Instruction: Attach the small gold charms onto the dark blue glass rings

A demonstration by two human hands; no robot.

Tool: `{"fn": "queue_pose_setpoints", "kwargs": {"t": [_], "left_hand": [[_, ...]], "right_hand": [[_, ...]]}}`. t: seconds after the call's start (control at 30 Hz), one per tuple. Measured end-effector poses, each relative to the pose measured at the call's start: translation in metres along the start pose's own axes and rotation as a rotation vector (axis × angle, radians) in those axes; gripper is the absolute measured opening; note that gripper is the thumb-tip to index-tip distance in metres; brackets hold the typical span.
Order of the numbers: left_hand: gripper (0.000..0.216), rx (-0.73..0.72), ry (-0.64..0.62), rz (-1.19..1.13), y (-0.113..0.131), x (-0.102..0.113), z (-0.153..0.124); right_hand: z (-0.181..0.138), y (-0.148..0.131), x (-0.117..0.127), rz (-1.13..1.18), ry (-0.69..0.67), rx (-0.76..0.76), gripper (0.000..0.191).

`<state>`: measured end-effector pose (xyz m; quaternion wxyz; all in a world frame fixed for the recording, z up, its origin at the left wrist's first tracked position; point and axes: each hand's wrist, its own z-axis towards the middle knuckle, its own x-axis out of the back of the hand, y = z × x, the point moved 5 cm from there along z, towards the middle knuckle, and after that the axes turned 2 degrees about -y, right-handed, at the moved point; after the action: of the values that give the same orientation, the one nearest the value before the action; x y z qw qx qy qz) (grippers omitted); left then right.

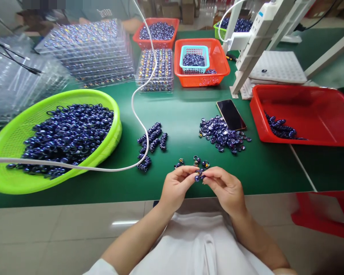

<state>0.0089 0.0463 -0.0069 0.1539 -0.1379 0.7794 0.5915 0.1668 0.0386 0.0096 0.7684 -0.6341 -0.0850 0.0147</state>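
My left hand (175, 187) and my right hand (228, 188) meet at the table's near edge, both closed in a pinch. Between their fingertips is a small shiny dark-blue ringed piece (199, 175) with a rounded head; its details are partly hidden by the fingers. Just beyond it lie a few similar pieces (205, 164) with gold-coloured parts. Farther right spreads a pile of small dark-blue caps (222, 134), touching a phone (231, 114). To the left are several stacked rows of dark-blue pieces (153, 136).
A green basket (117, 126) of dark-blue pieces stands left, with a white cable (133, 103) crossing over it. Red tub (304, 143), orange basket (202, 81), filled clear trays (154, 86) and a metal post (250, 49) stand around the green table (177, 107). Another person's arm shows behind.
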Motion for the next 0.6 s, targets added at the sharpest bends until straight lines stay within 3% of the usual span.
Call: {"fn": "queue_pose_setpoints", "kwargs": {"t": [0.33,0.47,0.6], "left_hand": [[0.017,0.081,0.065,-0.077,-0.003,0.006,0.000],[0.018,0.138,0.058,-0.208,-0.003,0.006,0.003],[0.019,0.191,0.043,-0.298,-0.001,0.001,0.002]], "right_hand": [[0.001,-0.001,-0.005,-0.010,0.021,-0.004,0.015],[0.000,-0.007,-0.002,-0.068,0.037,0.105,0.023],[-0.002,-0.016,-0.009,-0.314,-0.002,0.305,0.046]]}}
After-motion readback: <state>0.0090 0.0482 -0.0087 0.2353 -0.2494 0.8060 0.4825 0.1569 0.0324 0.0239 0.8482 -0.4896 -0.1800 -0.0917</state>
